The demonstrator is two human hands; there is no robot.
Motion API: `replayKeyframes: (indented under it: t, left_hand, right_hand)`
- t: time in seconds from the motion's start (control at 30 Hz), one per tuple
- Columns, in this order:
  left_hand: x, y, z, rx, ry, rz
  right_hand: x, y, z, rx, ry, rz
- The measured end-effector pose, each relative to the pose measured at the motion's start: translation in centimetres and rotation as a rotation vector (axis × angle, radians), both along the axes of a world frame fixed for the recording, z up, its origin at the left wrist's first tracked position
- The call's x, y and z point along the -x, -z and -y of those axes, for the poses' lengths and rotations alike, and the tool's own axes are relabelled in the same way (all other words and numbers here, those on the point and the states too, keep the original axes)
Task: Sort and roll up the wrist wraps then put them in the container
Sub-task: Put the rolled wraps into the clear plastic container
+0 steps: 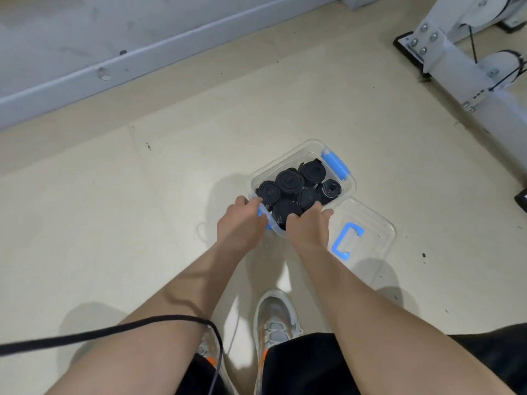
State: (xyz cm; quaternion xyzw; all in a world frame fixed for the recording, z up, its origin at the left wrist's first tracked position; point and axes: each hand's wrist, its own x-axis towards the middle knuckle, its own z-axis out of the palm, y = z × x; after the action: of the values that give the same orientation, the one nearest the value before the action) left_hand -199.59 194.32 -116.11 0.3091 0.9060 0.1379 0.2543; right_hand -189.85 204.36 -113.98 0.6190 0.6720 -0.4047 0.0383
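Head view: a clear container [273, 166] sits on the floor [114, 209], packed with black rolled wrist wraps [289, 181]. The left hand [241, 220] grips its near rim; the right hand [308, 226] curls over one roll. The wraps look soft, light and springy, best pinched across the coil.

Six rolled wrist wraps [289, 179] (all black), one container [285, 164], one lid [380, 233], two shoes [274, 313]

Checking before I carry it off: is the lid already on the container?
No, the clear lid lies on the floor beside the container, which stands open with rolled black wraps inside.
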Motion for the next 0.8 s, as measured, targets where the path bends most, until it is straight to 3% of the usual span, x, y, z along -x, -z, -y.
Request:
replayKeyframes:
  t: [0.13,0.3,0.5,0.7,0.8]
  left_hand:
    - [1.3,-0.4,1.7,0.060,0.011,0.044]
    - [3.3,-0.5,4.5,0.182,0.145,-0.077]
    - [5.7,-1.0,6.7,0.207,0.048,-0.106]
    - [7.8,-2.4,13.0,0.375,0.002,-0.117]
    - [8.1,-3.4,14.6,0.528,-0.022,-0.099]
  right_hand:
    - [1.8,0.1,3.5,0.011,-0.142,-0.032]
    - [4.6,0.2,7.4,-0.107,-0.417,-0.003]
    - [4.0,1.1,5.6,-0.378,-0.358,0.105]
    - [3.7,2.0,5.6,-0.143,-0.621,-0.047]
    - [5.0,1.4,7.2,-0.080,-0.627,-0.168]
